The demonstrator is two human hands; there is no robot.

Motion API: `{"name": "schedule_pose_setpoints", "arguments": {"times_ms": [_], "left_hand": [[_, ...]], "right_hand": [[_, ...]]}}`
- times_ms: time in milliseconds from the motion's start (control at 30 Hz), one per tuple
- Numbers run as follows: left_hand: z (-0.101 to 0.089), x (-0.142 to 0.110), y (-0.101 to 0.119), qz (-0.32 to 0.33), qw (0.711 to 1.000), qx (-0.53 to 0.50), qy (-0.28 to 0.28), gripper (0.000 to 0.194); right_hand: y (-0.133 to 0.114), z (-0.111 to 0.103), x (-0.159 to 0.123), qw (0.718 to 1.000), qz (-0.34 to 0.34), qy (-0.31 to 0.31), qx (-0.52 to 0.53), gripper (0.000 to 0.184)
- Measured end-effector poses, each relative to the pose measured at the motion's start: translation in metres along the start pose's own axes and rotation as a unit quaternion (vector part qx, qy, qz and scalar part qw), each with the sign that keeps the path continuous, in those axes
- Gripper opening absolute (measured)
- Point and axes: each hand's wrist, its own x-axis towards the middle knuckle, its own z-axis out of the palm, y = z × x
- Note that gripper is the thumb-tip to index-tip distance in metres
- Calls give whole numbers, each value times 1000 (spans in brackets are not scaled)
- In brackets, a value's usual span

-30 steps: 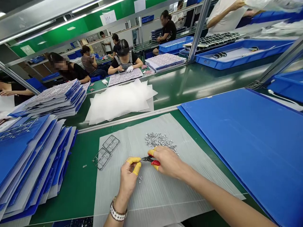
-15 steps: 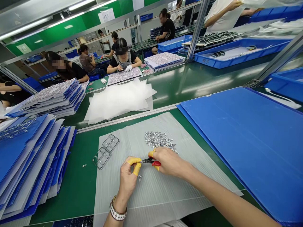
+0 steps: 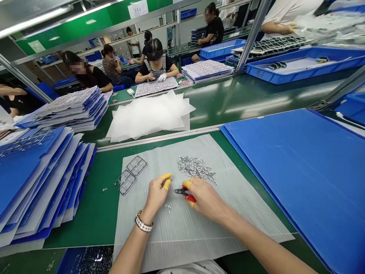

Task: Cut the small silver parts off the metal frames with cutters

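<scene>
Two hands work just above a grey corrugated plastic sheet (image 3: 171, 228) lying on the green bench (image 3: 85, 224). The right hand (image 3: 205, 199) is clenched around small red-handled side cutters (image 3: 182, 193), with the black jaws pointing left toward the other hand. The left hand (image 3: 155, 194) looks released, half curled and holding nothing that can be seen, with two yellow-capped fingertips (image 3: 167, 180) raised. A metal-link watch (image 3: 143, 224) circles its wrist.

A small cluster of silver metal parts (image 3: 168, 207) lies on the sheet just below the cutters, beside the left hand. A larger heap of the same parts (image 3: 196, 169) sits farther along the sheet, near the right hand's fingers. Two metal runner frames (image 3: 125, 182) lie at the sheet's left side, touching end to end.

To the right lies a large blue corrugated board (image 3: 285, 171), and to the left stand stacked blue folders (image 3: 42, 179). Beyond the sheet lies a pile of white translucent sheets (image 3: 148, 116). Across the line, a co-worker (image 3: 156, 64) in one white glove bends over a printed sheet.
</scene>
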Motion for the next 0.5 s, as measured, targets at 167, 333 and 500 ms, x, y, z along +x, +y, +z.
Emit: {"name": "schedule_pose_setpoints", "arguments": {"times_ms": [167, 333, 500], "left_hand": [[-29, -18, -15, -29, 998, -11, 46, 28], [-47, -46, -28, -59, 994, -39, 82, 28], [-50, -55, -36, -18, 997, -30, 67, 25]], "right_hand": [[-32, 28, 7, 996, -62, -56, 31, 20], [-41, 41, 15, 994, -72, -86, 6, 18], [-36, 38, 19, 991, -66, -116, 0, 13]]}}
